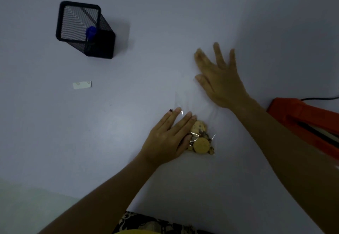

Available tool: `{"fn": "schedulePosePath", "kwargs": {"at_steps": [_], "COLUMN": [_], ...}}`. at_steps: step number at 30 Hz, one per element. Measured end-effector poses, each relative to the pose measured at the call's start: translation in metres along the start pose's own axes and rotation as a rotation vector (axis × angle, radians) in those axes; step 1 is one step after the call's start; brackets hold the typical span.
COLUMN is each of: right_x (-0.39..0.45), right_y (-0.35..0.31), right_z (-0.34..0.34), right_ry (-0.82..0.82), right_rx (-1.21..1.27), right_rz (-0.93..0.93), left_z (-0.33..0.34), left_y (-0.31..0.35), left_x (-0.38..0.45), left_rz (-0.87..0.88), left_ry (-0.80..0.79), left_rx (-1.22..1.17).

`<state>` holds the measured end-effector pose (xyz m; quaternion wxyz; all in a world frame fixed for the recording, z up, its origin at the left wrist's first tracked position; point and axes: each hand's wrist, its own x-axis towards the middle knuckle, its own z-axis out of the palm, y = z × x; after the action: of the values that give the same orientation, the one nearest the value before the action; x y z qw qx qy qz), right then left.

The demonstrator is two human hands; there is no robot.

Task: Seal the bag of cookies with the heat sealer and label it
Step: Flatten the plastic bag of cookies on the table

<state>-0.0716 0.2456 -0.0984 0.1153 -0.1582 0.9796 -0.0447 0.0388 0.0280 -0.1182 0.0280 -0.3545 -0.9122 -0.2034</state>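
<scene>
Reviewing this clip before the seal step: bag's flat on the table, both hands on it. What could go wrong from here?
1. The clear bag is nearly invisible against the pale table; its open end under the blurred right hand may crease, which could leave a weak seal.
2. The cookies sit loose beside the left hand; they could slide toward the mouth when the bag is lifted.
3. The heat sealer lies at the frame's right edge, so the bag has to cross over to it.
</scene>
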Motion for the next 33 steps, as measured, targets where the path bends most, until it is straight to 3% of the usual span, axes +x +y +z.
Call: {"fn": "schedulePosePath", "kwargs": {"at_steps": [4,11,17,24,33], "right_x": [-0.027,-0.084,-0.094,-0.088,-0.082], "right_y": [-0.015,-0.018,-0.016,-0.051,-0.065], "right_z": [0.0,0.022,0.027,0.032,0.009], "right_ry": [0.038,-0.002,0.098,0.414,0.491], "right_rx": [0.152,0.117,0.23,0.678,0.978], "right_rz": [0.133,0.241,0.419,0.574,0.757], "left_z": [0.0,-0.001,-0.001,0.0,-0.003], "left_y": [0.0,0.001,0.002,0.001,0.001], "left_x": [0.0,0.001,0.001,-0.004,0.0], "left_rz": [-0.002,0.0,0.004,0.005,0.003], "left_ry": [-0.013,-0.031,-0.015,-0.006,-0.065], "left_rx": [0.002,-0.005,-0.003,0.001,-0.034]}}
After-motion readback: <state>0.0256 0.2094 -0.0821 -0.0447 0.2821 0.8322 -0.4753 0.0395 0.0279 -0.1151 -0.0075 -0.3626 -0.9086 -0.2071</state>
